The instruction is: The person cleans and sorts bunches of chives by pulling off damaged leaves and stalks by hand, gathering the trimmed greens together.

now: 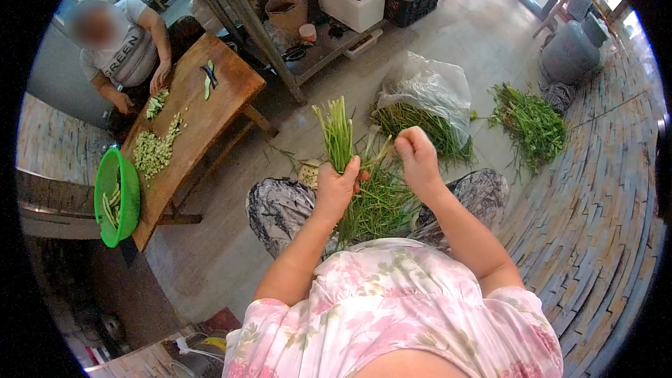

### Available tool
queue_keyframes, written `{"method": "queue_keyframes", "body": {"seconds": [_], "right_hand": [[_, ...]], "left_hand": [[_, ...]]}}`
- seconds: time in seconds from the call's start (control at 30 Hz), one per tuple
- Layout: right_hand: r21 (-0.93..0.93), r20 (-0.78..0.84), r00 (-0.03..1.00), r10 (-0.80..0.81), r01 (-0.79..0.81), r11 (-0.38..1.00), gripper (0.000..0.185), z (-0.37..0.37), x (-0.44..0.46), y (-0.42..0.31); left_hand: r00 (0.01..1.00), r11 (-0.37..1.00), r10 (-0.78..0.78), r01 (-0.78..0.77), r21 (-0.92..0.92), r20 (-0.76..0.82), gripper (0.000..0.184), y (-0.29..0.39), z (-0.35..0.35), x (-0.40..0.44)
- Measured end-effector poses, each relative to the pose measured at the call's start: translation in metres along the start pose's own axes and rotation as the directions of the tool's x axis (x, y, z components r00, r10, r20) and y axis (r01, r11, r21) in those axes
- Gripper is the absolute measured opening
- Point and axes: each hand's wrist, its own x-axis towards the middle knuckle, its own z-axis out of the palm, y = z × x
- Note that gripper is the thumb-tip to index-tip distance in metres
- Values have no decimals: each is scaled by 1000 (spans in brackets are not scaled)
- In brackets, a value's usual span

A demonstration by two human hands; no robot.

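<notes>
My left hand (pixel 337 190) is wrapped round a bunch of long green stems (pixel 336 129), whose cut ends point up and away from me. Their leafy part hangs down over a heap of loose greens (pixel 381 206) between my knees. To the right of the bunch, my right hand (pixel 418 157) is raised with its fingers closed in a pinch. A few pale strands (pixel 378 150) stick out towards it, but what those fingers hold, if anything, is too small to make out.
More stems lie under a clear plastic bag (pixel 427 84) on the floor ahead. A leafy pile (pixel 528 126) is further right, near a gas cylinder (pixel 574 52). At left, a person (pixel 129 45) works at a wooden table (pixel 210 91) with chopped vegetables (pixel 157 150) and a green basket (pixel 129 196).
</notes>
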Motion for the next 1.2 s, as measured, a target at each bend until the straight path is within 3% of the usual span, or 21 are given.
{"method": "queue_keyframes", "body": {"seconds": [0.07,0.2,0.3,0.4,0.5,0.63,0.77,0.87,0.97,1.0,1.1,1.2], "right_hand": [[190,1,983,184,-181,965,15,-5,2,14],[664,29,936,352,-282,693,20,-18,4,2],[709,71,960,269,-238,664,22,-29,3,6],[627,343,925,161,-354,694,20,-39,-5,13],[216,340,910,236,-320,923,15,-28,-8,4],[351,293,924,245,-342,872,14,-18,7,-19],[405,429,882,198,-383,830,10,-4,11,-16],[485,436,869,235,-447,751,8,-4,13,-17],[575,441,846,301,-523,629,9,-11,13,-13],[591,442,843,307,-531,608,9,-15,14,-11],[610,438,842,315,-536,584,12,-20,15,-6],[587,454,830,325,-552,592,13,-18,15,-7]], "left_hand": [[1000,1000,-7,7,-10,0,26,-1,0,0],[997,997,-69,67,-45,-31,23,2,2,0],[997,993,-78,76,-92,-16,21,-2,1,1],[995,985,-94,89,-146,-31,20,3,3,0],[997,989,-77,73,-130,-26,20,8,5,-1],[998,997,-50,53,-64,50,21,4,5,0],[995,999,-29,27,25,92,17,12,10,-6],[990,978,-118,103,-182,-74,22,17,11,-4],[986,954,-57,9,-300,-154,20,2,-15,16],[969,910,-126,27,-414,-213,15,16,-20,14],[948,911,-108,-27,-412,-300,11,17,-54,23],[967,964,66,-125,-233,-245,12,23,-51,22]]}}
